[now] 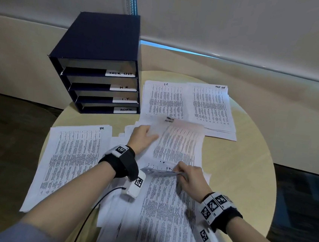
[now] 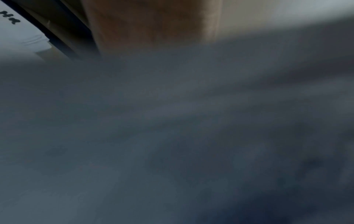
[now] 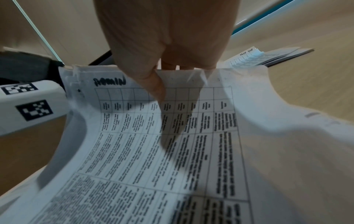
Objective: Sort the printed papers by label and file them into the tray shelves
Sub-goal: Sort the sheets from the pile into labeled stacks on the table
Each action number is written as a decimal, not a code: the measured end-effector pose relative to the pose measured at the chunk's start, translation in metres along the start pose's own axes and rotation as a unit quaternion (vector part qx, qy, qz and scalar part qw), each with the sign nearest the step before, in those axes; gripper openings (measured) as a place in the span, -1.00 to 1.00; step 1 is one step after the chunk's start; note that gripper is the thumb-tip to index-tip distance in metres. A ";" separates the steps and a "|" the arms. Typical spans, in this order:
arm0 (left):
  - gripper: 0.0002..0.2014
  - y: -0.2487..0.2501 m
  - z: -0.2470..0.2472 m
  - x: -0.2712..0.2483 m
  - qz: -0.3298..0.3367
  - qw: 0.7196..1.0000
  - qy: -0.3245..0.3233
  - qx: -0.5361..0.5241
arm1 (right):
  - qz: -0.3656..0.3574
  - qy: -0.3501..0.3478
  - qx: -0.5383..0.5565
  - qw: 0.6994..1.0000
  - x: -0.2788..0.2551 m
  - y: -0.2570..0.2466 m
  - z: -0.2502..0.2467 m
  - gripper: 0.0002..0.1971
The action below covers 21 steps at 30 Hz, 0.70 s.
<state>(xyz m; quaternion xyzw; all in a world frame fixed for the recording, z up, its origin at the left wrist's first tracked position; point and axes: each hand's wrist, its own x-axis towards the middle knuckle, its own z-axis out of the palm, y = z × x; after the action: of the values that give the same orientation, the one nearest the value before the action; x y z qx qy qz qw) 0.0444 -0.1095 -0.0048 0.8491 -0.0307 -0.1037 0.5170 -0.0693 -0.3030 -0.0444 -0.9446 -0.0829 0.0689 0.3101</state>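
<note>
Dark blue tray shelves [image 1: 98, 41] stand at the table's back left, with slots labelled TASK LIST, H.R., I.T. and ADMIN. Sorted piles lie around: HR [image 1: 71, 161] at the left, I.T. [image 1: 164, 99] behind, TASK LIST [image 1: 211, 104] at the back right. My left hand [image 1: 143, 138] holds a motion-blurred sheet [image 1: 178, 142] lifted over the loose middle pile [image 1: 164, 220]. My right hand [image 1: 188, 178] pinches the top edge of a curled sheet marked ADMIN [image 3: 153, 136], thumb [image 3: 153, 84] on top. The left wrist view is a grey blur.
The round wooden table [image 1: 248, 169] has bare surface along its right side. A pale wall and ledge run close behind the shelves. Dark floor surrounds the table. Cables trail from both wrist devices towards me.
</note>
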 end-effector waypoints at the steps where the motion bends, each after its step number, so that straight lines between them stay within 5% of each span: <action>1: -0.89 0.009 -0.004 -0.003 0.013 0.999 0.034 -0.024 | 0.003 0.004 -0.008 1.000 -0.002 0.000 -0.002 -0.84; 5: -0.70 0.057 -0.044 -0.009 0.118 0.973 0.181 -0.084 | 0.022 0.017 0.031 0.999 -0.011 0.000 -0.024 -0.72; 9: -0.94 0.084 -0.094 -0.016 0.164 0.919 0.302 -0.193 | 0.032 0.028 0.160 0.986 -0.019 -0.009 -0.065 -0.81; 11: -0.97 0.080 -0.112 -0.018 0.149 0.914 0.319 -0.204 | 0.033 0.033 0.221 0.974 -0.021 -0.019 -0.085 -0.85; 17: -0.72 0.023 -0.092 -0.042 -0.001 0.982 0.131 -0.133 | 0.017 0.011 0.293 0.956 -0.021 -0.029 -0.124 -0.85; 21: -0.75 -0.032 -0.032 -0.074 -0.145 0.971 0.021 -0.190 | 0.054 -0.037 0.268 0.961 -0.013 -0.035 -0.126 -0.83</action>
<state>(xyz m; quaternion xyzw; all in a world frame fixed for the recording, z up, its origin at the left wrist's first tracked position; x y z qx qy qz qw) -0.0231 -0.0547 -0.0084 0.7328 0.1241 -0.1637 0.6487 -0.0627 -0.3500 0.0777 -0.8265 -0.0219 0.1401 0.5448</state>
